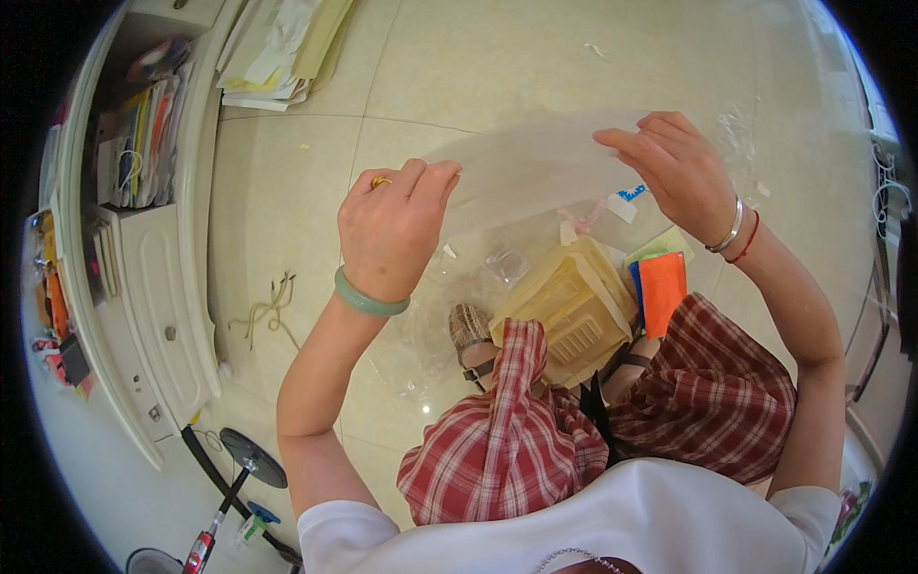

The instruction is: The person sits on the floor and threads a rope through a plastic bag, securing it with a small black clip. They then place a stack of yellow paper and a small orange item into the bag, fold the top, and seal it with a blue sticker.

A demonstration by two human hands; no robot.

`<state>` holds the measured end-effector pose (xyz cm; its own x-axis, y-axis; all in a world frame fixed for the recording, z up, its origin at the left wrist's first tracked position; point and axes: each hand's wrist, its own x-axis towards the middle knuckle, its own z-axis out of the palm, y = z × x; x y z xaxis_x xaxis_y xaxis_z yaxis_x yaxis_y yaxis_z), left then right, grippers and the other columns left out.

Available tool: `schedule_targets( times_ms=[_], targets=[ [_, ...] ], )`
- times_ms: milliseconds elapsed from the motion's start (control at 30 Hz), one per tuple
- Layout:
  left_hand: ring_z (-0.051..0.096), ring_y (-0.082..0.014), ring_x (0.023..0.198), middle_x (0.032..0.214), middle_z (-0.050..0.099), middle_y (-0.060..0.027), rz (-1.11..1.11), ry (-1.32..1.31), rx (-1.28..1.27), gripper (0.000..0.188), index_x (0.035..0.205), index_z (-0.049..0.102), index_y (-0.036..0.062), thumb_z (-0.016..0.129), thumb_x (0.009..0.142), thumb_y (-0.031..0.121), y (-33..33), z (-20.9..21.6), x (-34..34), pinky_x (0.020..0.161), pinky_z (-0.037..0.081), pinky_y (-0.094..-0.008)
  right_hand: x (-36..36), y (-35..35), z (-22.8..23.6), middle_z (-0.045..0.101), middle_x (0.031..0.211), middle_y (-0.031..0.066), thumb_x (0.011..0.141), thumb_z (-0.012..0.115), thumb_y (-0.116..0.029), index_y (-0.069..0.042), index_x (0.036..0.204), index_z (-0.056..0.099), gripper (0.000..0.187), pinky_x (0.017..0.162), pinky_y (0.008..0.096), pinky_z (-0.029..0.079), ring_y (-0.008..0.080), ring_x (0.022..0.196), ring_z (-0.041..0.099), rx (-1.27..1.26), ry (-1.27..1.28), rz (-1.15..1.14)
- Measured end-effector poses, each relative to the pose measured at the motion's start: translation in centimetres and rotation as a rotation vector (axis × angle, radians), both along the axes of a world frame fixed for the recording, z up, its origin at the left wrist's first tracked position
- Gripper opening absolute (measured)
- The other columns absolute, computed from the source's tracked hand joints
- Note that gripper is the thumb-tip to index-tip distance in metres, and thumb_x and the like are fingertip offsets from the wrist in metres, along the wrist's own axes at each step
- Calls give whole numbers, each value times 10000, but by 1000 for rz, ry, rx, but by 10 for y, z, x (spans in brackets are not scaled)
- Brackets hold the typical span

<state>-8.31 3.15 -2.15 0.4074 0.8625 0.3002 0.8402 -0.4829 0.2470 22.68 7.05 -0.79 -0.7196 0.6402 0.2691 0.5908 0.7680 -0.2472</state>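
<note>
A large translucent plastic bag (526, 167) is stretched between my two raised hands, its thin film hanging toward the floor. My left hand (394, 230) is closed on one side of its top edge. The opposite side is pinched between the thumb and fingers of my right hand (677, 172). Below the film, between my feet, sits a yellow plastic basket (579, 316). Orange paper or card (663, 292) stands against its right side, with blue and pale green pieces behind it.
Scraps of paper and clear wrap (505, 261) are scattered around the basket. A tangled cord (271, 311) lies on the tiles at left. Stacked papers (277, 57) are on the floor beside a white cabinet (164, 306) with filled shelves. A black-and-red pole (215, 521) stands lower left.
</note>
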Motion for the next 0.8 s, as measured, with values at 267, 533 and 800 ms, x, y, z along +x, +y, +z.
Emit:
schedule_targets(
  times_ms=[267,533,800],
  targets=[
    [553,-282,1153,1265,587,-112,-165,-296,-38,466,1238,596,108,749,814,226,7,-4,-6,961,450,-365,-17,-3,15,627,687,68,864,643,-191,-110,1021,647,176,733,364,485,253,665,611,-206,-288,-215],
    [291,-324,1425,1557,265,-155,193,-1148,-730,1078,1552,101,163,768,777,504,30,-73,-44,1077,352,-489,14,23,41,654,748,13,963,532,-161,-70,1018,681,183,552,274,478,96,630,600,-866,295,-461],
    [417,-240,1327,1484,384,-94,332,-1630,-1136,724,1506,239,72,542,975,461,1,-95,31,1078,387,-405,35,5,1,610,783,-28,985,536,-183,-45,1086,660,211,606,200,421,40,701,548,-963,640,-502]
  ],
)
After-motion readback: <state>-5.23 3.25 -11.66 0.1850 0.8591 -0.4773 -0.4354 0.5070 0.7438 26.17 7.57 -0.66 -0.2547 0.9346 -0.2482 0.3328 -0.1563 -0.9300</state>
